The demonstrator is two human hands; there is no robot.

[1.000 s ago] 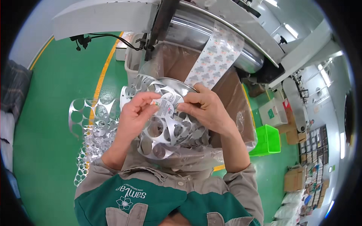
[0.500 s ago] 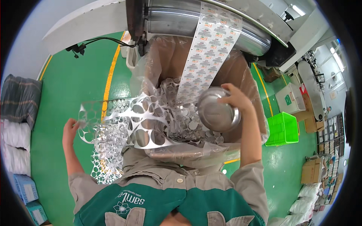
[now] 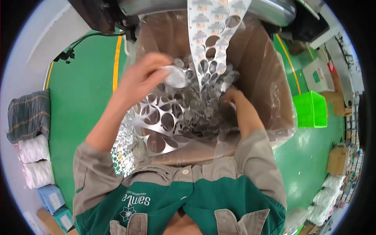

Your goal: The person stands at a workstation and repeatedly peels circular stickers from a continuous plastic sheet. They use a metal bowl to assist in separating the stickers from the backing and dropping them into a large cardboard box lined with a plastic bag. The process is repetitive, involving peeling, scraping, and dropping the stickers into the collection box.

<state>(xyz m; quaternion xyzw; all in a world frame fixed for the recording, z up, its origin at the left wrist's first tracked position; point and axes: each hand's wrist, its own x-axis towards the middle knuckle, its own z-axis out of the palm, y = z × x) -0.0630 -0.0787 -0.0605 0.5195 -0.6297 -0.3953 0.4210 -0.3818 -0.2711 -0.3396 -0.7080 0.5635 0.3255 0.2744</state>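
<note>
My left hand (image 3: 147, 76), blurred by motion, is over the left part of a large plastic-lined box, its fingers closed on a silvery foil disc (image 3: 176, 77) or a few of them. Lower in the box, my right hand (image 3: 232, 95) has curled fingers beside the loose foil discs (image 3: 196, 111); a dark shape under it is too blurred to name. A printed foil strip (image 3: 211, 29) hangs into the box between my hands, round holes punched through its lower part. To the left lies a foil web (image 3: 160, 121) full of round holes, draped over the box's near edge.
The lined box (image 3: 270, 86) stands under a machine with a metal roller (image 3: 272, 9). More punched foil scrap (image 3: 122, 152) lies on the green floor at left. A bright green crate (image 3: 311, 109) stands at right, a folded dark blanket (image 3: 29, 115) at far left.
My left hand has left the foil web's outer end and come in over the box. My right hand has gone lower; the metal bowl it held no longer shows clearly. Holes now show in the strip.
</note>
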